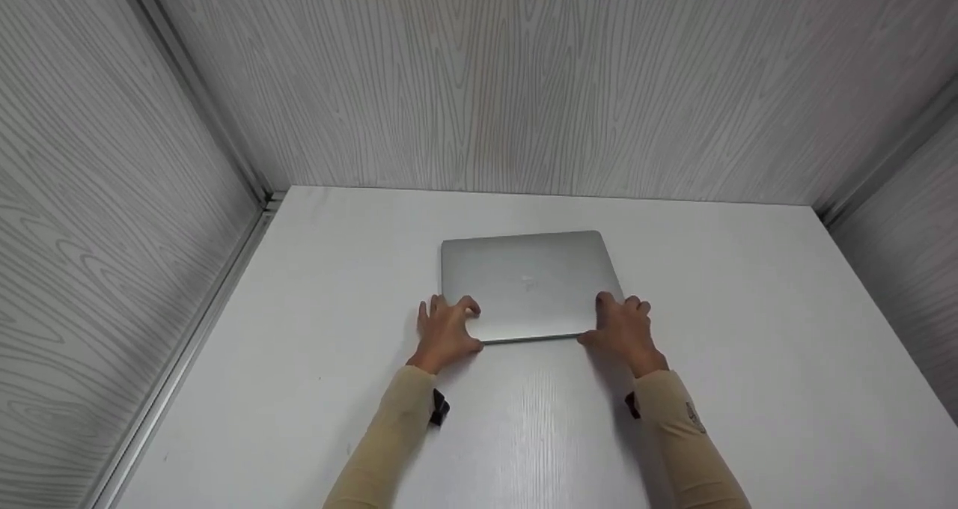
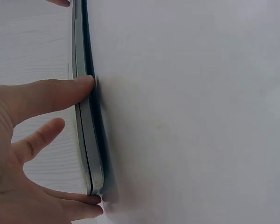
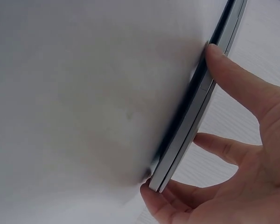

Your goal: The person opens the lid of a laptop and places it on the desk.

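Beige sleeves (image 1: 385, 442) reach forward from the near side, a black wrist device (image 1: 439, 409) showing at the left cuff. Beyond them the left hand (image 1: 447, 334) and right hand (image 1: 623, 334) each grip a near corner of the closed silver laptop (image 1: 528, 284), thumbs on its front edge, neither hand clearly nearer. It lies ahead and between them on the white tabletop (image 1: 337, 284), long axis running left to right; whether its front edge is lifted, I cannot tell. Wood-grained panelling (image 1: 479, 82) stands behind.
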`<action>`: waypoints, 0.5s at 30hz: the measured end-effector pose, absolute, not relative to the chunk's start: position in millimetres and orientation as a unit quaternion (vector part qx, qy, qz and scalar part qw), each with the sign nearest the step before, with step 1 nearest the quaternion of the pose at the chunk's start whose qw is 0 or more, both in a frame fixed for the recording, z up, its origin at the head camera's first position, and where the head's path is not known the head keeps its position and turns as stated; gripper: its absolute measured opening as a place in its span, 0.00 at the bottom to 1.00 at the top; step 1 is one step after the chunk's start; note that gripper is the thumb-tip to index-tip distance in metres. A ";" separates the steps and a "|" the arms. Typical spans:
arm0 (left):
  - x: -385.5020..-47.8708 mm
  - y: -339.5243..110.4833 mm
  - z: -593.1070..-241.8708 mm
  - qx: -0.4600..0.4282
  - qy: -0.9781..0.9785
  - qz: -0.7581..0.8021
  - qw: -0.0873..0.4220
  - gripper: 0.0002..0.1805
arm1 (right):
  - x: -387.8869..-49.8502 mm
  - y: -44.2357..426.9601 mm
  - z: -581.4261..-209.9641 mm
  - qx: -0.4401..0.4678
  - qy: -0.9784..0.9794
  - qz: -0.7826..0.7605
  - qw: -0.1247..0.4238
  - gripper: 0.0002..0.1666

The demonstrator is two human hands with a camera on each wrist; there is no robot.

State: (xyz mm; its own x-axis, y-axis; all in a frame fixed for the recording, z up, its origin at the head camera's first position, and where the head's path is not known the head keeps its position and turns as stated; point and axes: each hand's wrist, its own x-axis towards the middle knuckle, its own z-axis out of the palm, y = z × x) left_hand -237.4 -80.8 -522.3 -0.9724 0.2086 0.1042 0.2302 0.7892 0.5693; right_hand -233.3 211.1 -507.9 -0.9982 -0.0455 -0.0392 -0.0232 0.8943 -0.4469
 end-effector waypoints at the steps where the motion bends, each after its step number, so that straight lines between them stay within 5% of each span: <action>1: -238.8 -80.3 -521.9 -0.117 -0.945 -0.304 0.014 0.25 | -233.1 211.7 -507.8 -0.016 0.973 -0.228 0.023 0.44; 15: -251.7 -72.9 -520.9 -0.131 -0.941 -0.312 -0.011 0.26 | -221.4 219.4 -507.3 0.003 0.977 -0.211 0.015 0.42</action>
State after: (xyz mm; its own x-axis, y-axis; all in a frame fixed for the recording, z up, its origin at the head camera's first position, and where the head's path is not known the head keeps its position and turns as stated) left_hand -251.7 -72.9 -520.9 -0.9653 0.2540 0.0608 0.2401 0.7710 0.5898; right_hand -221.4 219.4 -507.3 -0.9995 -0.0001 -0.0302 0.0124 0.9105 -0.4132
